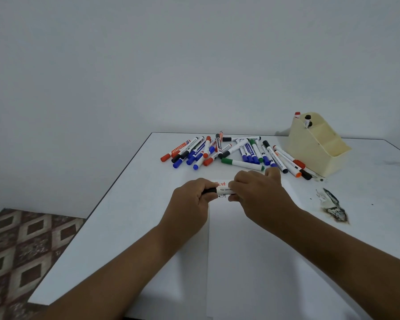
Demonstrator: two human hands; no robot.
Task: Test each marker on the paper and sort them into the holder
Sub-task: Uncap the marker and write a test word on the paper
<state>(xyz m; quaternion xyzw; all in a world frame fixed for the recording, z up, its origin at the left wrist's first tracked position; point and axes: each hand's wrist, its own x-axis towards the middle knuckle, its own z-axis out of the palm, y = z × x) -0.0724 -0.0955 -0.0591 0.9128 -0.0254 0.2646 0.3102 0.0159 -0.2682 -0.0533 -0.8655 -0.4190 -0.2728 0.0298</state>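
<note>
I have both bare forearms reaching in from the near edge and converging toward the middle, wrists roughly level. My left hand [189, 199] is curled into a fist with its knuckles up, gripping the black end of a marker [224, 190], which lies crosswise between the hands. My right hand [259, 192] sits just to the right, back of the hand upward, its fingers curled round the white barrel.
</note>
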